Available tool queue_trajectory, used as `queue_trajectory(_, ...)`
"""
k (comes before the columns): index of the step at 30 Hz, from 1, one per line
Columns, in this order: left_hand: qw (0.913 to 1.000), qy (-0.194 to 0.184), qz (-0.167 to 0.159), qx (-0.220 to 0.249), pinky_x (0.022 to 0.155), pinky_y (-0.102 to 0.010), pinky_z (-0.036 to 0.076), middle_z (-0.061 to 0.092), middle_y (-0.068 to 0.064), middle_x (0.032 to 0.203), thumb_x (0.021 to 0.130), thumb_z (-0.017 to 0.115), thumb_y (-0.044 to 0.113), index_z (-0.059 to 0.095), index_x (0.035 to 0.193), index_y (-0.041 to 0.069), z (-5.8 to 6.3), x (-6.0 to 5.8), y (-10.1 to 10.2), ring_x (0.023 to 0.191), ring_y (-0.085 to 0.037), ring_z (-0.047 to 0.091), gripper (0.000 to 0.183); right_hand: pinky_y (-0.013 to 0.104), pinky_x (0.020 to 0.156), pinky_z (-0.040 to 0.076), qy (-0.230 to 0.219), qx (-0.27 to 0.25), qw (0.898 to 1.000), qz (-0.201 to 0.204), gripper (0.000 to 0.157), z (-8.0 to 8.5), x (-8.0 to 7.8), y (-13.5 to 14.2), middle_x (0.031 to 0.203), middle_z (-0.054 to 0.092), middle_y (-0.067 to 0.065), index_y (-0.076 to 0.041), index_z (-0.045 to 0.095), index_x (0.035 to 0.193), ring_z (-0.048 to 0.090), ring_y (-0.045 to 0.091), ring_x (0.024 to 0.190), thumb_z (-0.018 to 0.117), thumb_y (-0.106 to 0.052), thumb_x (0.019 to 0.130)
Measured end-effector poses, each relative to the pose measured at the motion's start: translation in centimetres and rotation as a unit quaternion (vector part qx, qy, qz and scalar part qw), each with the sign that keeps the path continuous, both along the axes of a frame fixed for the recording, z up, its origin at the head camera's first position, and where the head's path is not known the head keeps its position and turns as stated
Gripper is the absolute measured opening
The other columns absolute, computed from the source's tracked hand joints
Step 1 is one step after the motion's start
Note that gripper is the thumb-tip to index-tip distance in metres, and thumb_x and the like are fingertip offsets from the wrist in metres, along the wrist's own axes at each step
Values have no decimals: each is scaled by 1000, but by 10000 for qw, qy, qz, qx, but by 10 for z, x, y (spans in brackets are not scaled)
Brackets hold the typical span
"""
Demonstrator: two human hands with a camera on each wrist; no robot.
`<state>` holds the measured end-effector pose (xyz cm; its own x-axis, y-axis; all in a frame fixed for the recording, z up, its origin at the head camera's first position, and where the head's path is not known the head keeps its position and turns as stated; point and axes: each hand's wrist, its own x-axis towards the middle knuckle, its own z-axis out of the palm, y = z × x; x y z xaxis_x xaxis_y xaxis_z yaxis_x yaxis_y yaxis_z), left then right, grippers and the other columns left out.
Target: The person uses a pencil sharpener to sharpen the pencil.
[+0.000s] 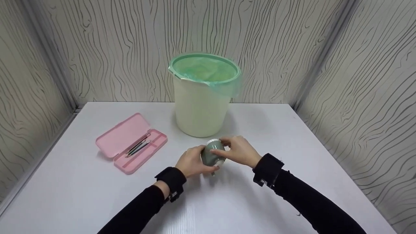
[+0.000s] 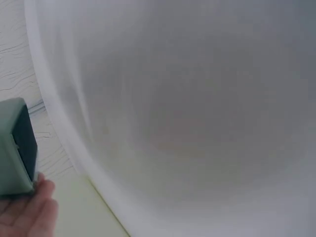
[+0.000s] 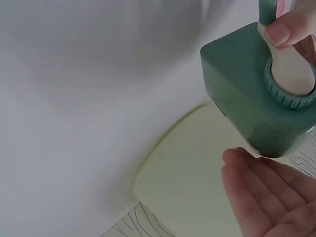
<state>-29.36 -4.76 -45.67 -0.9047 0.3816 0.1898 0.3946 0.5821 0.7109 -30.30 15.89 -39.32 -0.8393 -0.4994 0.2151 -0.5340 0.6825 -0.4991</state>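
Observation:
Both of my hands are around a green hand-crank pencil sharpener [image 1: 213, 154] in the middle of the head view. It has a pale crank arm [image 3: 291, 71] on a ridged green collar, and its dark base [image 2: 25, 140] shows in the left wrist view. My left hand [image 1: 192, 162] grips the body from the left, with its thumb along the near side by the crank. From the right, my right hand [image 1: 241, 152] holds the upper part, fingers at the white rim and thumb across the body. A thumb lies against the crank in the right wrist view.
On the left lies an open pink pencil case [image 1: 122, 136] with several pencils [image 1: 139, 147] in its tray. A tall cream bin [image 1: 201, 109] with a green rim and a green bag liner stands just beyond my hands. Wood-patterned walls enclose the white table [image 1: 276, 136].

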Motion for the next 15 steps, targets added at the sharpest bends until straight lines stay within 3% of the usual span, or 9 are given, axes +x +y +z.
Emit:
queue_trajectory(3,9995,-51,-315,69,98,-42,56,73,-9,122,77,87,44,62,131,5,2,-5,-5,109,-21,67,71,47,98,58,405,37,9980,475,41,1,0,7,124,75,12,-4,70,128,71,29,117,72,-30,97)
queue_trajectory(5,9983,-54,-557,160,100,-44,55,73,-8,120,76,88,41,63,130,4,2,-8,-7,109,-21,68,70,49,106,53,545,33,9948,859,40,2,0,12,136,69,16,0,63,136,65,33,128,67,-13,98)
queue_trajectory(9,9936,-113,-1075,340,105,-47,53,74,-8,118,74,90,35,65,128,3,2,-13,-11,110,-21,68,68,49,114,46,743,345,9839,1586,58,4,0,19,150,58,14,-4,55,145,53,36,142,60,11,89)
queue_trajectory(15,9866,-322,-1571,306,107,-42,53,74,-4,119,75,90,34,63,133,7,2,-16,-13,112,-18,68,69,48,112,49,1176,1217,9651,2001,77,4,2,24,155,54,10,-14,55,147,50,34,144,76,9,77)
